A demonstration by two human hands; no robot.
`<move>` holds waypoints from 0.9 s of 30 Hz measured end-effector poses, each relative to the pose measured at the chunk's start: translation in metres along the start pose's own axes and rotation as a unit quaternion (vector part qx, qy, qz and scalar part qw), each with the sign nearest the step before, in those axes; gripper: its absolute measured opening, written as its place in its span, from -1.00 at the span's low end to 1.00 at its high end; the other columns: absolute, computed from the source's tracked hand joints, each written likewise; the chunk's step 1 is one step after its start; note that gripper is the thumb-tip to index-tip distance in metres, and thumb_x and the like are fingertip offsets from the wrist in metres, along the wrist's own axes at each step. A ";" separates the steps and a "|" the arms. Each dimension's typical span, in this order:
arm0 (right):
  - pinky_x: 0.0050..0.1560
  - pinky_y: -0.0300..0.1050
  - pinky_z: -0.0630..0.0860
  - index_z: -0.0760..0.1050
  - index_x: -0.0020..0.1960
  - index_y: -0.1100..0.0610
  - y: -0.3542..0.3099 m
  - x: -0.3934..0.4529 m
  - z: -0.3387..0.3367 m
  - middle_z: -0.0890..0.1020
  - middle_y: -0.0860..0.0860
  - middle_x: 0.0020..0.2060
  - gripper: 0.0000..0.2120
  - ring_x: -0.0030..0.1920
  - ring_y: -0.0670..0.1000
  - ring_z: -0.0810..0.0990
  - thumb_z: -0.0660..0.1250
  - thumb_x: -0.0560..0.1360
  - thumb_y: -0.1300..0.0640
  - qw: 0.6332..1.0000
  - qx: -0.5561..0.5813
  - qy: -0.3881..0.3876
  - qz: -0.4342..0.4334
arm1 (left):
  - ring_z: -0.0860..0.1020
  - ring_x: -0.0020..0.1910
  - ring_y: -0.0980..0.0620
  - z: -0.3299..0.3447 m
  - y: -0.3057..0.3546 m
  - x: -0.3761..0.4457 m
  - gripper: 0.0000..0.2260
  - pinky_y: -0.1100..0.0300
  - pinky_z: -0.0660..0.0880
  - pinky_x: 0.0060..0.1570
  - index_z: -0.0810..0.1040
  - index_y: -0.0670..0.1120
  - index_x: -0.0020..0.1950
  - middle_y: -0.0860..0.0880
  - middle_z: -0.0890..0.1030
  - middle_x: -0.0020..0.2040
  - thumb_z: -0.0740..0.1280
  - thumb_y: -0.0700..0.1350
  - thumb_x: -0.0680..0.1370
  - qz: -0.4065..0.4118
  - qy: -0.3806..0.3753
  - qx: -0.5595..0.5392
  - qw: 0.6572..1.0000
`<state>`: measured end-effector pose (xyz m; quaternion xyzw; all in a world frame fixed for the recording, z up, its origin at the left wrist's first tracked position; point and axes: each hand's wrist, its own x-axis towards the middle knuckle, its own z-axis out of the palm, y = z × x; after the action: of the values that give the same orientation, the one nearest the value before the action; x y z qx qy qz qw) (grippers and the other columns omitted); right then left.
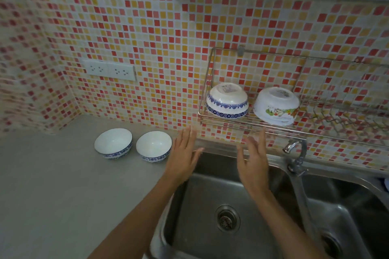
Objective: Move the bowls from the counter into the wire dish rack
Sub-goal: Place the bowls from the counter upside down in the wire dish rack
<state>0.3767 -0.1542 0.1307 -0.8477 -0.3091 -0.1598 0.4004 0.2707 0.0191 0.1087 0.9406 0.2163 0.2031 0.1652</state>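
Your left hand [185, 153] hangs flat and spread above the left rim of the sink [210, 195], fingers stretched toward the wall, its grip open and holding nothing. Your right hand [253, 161] is held the same way over the back of the left basin, palm turned inward, grip open and empty too. Both hands look slightly blurred.

Two bowls stand upright on the grey worktop [52, 185], near its back edge and just left of the sink. The left blue-rimmed bowl [113, 143] and the right blue-rimmed bowl [154, 145] sit side by side with a narrow gap between them; the right one is just beside your left hand, apart from it.

The wire dish rack [252, 125] hangs on the mosaic tile wall [147, 38] above the sink. Two bowls already rest in it upside down: a blue-patterned bowl [227, 100] at its left end, and a cartoon-printed bowl [276, 105] just to its right, tilted toward you.

The tap [294, 153] stands at the back rim between the two basins. A double socket [111, 70] sits on the wall above the worktop bowls.
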 end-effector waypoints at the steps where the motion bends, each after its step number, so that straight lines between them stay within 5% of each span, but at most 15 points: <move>1: 0.26 -0.14 0.32 0.49 0.31 0.10 -0.004 -0.006 0.011 -0.02 0.05 0.57 -0.67 0.47 0.02 0.17 0.30 0.55 0.11 1.000 0.002 -0.014 -0.001 | -0.23 0.53 0.01 0.000 -0.011 -0.006 -0.45 -0.03 -0.20 0.50 -0.10 0.05 0.55 0.01 -0.15 0.57 -0.09 0.21 0.61 -0.030 -0.003 -0.020 0.999; 6: 0.21 -0.33 0.29 0.59 0.14 0.17 -0.036 -0.028 0.081 0.29 0.14 0.45 -0.79 0.26 -0.09 0.36 0.35 0.52 0.18 0.990 0.038 -0.132 0.033 | 0.17 0.50 -0.08 -0.014 -0.080 -0.019 -0.53 -0.06 0.14 0.46 0.36 -0.04 0.43 -0.05 0.18 0.54 0.03 0.15 0.60 -0.193 0.025 -0.086 0.977; 9: 0.04 -0.21 0.43 0.54 0.17 0.16 -0.060 -0.024 0.126 0.51 0.11 0.21 -0.76 0.05 0.03 0.57 0.34 0.53 0.11 0.971 0.055 -0.221 0.074 | 0.30 0.43 -0.12 -0.018 -0.121 -0.015 -0.56 -0.02 0.27 0.38 0.40 -0.12 0.38 -0.15 0.27 0.49 0.06 0.10 0.62 -0.262 0.042 -0.101 0.959; 12: 0.01 -0.11 0.48 0.47 0.25 0.16 -0.079 -0.009 0.168 0.58 0.11 0.10 -0.64 0.00 0.07 0.57 0.32 0.54 -0.01 0.946 0.057 -0.290 0.133 | 0.38 0.34 -0.18 -0.019 -0.156 -0.007 -0.55 -0.04 0.33 0.31 0.35 -0.20 0.38 -0.22 0.36 0.40 0.11 0.07 0.62 -0.323 0.020 -0.117 0.939; 21: 0.19 -0.01 0.45 0.32 0.40 0.24 -0.102 0.015 0.268 0.52 0.17 0.28 -0.38 0.25 0.22 0.51 0.33 0.50 -0.11 0.894 0.048 -0.322 0.308 | 0.46 0.24 -0.24 0.012 -0.235 0.019 -0.57 -0.05 0.43 0.19 0.37 -0.25 0.34 -0.28 0.48 0.29 0.12 0.04 0.62 -0.332 -0.101 -0.174 0.921; 27: -0.05 0.02 0.59 0.50 0.19 0.33 -0.095 0.011 0.301 0.64 0.27 0.02 -0.62 -0.03 0.26 0.62 0.20 0.51 0.10 0.862 0.018 -0.333 0.382 | 0.47 0.22 -0.26 0.022 -0.246 0.027 -0.65 0.09 0.42 0.06 0.34 -0.32 0.32 -0.31 0.48 0.28 0.19 -0.18 0.59 -0.336 -0.125 -0.233 0.904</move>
<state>0.3299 0.1305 0.0030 -0.8948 -0.0790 0.3032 0.3179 0.2199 0.2367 0.0000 0.7644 0.4437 0.0607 0.4638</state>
